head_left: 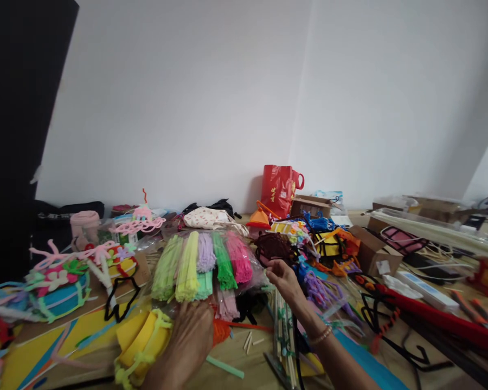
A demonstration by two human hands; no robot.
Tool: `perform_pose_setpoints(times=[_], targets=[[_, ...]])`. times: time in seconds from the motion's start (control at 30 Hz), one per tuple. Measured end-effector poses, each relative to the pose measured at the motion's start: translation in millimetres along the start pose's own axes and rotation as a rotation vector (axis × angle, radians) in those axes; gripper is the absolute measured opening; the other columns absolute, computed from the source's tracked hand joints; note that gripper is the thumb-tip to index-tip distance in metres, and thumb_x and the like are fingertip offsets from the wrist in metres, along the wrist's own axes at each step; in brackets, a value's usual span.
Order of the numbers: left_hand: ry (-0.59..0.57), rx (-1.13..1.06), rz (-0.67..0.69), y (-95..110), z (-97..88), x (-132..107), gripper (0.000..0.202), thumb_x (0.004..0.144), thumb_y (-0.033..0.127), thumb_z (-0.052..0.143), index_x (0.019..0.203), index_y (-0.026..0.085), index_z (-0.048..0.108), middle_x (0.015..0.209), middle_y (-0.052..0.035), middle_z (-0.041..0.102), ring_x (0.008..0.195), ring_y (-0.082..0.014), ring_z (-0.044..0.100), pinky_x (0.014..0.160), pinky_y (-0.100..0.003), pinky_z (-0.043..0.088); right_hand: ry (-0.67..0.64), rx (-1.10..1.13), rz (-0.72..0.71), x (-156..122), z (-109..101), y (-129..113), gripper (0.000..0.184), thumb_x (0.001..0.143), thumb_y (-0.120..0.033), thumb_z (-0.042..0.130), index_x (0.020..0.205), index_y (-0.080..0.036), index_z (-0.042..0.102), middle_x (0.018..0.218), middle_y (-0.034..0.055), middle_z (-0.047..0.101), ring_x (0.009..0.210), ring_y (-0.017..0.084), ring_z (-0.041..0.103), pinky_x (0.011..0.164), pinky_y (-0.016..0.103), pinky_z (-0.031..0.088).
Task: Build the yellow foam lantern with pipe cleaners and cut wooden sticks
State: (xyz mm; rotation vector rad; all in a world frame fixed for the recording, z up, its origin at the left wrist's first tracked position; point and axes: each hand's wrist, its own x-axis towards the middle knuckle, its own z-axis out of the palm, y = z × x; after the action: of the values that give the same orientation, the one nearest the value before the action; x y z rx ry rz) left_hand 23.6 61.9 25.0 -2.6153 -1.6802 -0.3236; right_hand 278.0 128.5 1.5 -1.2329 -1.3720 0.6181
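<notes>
Hands first, 2 of them, both low over a crowded craft table (244,360). Left hand (192,336) lies palm down with its fingers stretched forward and closes on nothing. Right hand (283,277) reaches further out with a bracelet (321,337) on its wrist. Its fingers are curled, and I cannot tell whether they pinch anything.

At the far left sits a blue round piece (63,295) topped with pink and green pipe-cleaner flowers. Just right of it a black pipe-cleaner outline (120,303) lies flat on the table. A yellow foam piece (140,341), bound with yellow-green pipe cleaner, lies just beside the left hand and seems to touch its thumb side. The fingertips of that hand rest at the near edge of a clear pack of pipe cleaners (199,265). The pack shows 5 bundles side by side: light green, yellow, lilac, green and pink. An orange bit (220,330) shows at the hand's right edge.

Between the 2 hands a few short wooden sticks (250,340) lie loose. Longer thin rods (282,330) run under the right forearm. The right fingertips sit at the lower edge of a dark maroon woven piece (273,246); touching or just short, the blur hides it. Behind stands a red bag (280,189) against the wall. Further right come a cardboard box (372,249) and a long red tube (443,319).
</notes>
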Motion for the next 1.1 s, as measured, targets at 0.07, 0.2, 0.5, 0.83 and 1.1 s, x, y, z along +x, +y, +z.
perform_pose_setpoints(times=[0.07,0.2,0.5,0.83,1.1], targets=[[-0.007,0.008,-0.016,1.5,-10.5,0.0,0.038,0.088,0.009,0.029,0.086,0.014,0.067,0.088,-0.0135,0.070,0.091,-0.0277,0.063,0.085,-0.040,0.038,0.031,-0.112,-0.050,-6.5,-5.0,-4.0,0.027,0.073,-0.037,0.055,0.092,-0.019,0.053,0.082,0.0040,0.058,0.076,0.020,0.055,0.071,0.032,0.045],[0.046,-0.109,-0.068,7.8,-38.6,0.8,0.032,0.091,0.017,0.033,0.082,0.015,0.064,0.083,-0.0098,0.068,0.085,-0.0225,0.062,0.075,-0.031,0.039,-0.044,-0.317,-0.136,-30.6,-10.4,-23.4,0.017,0.080,-0.030,0.048,0.092,-0.019,0.054,0.082,0.0032,0.058,0.072,0.017,0.052,0.065,0.027,0.039],[-0.029,-0.276,-0.069,8.1,-34.1,-24.4,0.021,0.085,0.021,0.041,0.072,0.018,0.058,0.073,-0.0017,0.063,0.071,-0.0159,0.058,0.064,-0.025,0.036,-0.620,-0.614,-0.232,-106.8,10.2,-55.3,0.012,0.076,-0.018,0.055,0.083,-0.021,0.064,0.068,-0.0012,0.067,0.058,0.012,0.057,0.051,0.021,0.031],[-0.303,-0.104,-0.044,5.5,-23.1,-64.0,0.016,0.080,0.018,0.046,0.085,0.018,0.062,0.091,-0.0070,0.067,0.091,-0.0227,0.060,0.079,-0.032,0.040,-0.798,-0.849,-0.380,-156.7,32.0,-69.6,0.012,0.080,-0.018,0.052,0.090,-0.019,0.059,0.093,0.0071,0.068,0.084,0.023,0.064,0.071,0.029,0.042],[-0.432,-0.020,0.001,12.2,-32.4,-82.9,0.030,0.067,0.007,0.054,0.094,0.015,0.063,0.103,-0.0113,0.066,0.102,-0.0269,0.058,0.088,-0.037,0.040,-0.789,-1.103,-0.502,-184.2,29.9,-70.3,0.037,0.072,-0.048,0.069,0.092,-0.017,0.064,0.090,0.0102,0.070,0.080,0.028,0.067,0.073,0.036,0.050]])
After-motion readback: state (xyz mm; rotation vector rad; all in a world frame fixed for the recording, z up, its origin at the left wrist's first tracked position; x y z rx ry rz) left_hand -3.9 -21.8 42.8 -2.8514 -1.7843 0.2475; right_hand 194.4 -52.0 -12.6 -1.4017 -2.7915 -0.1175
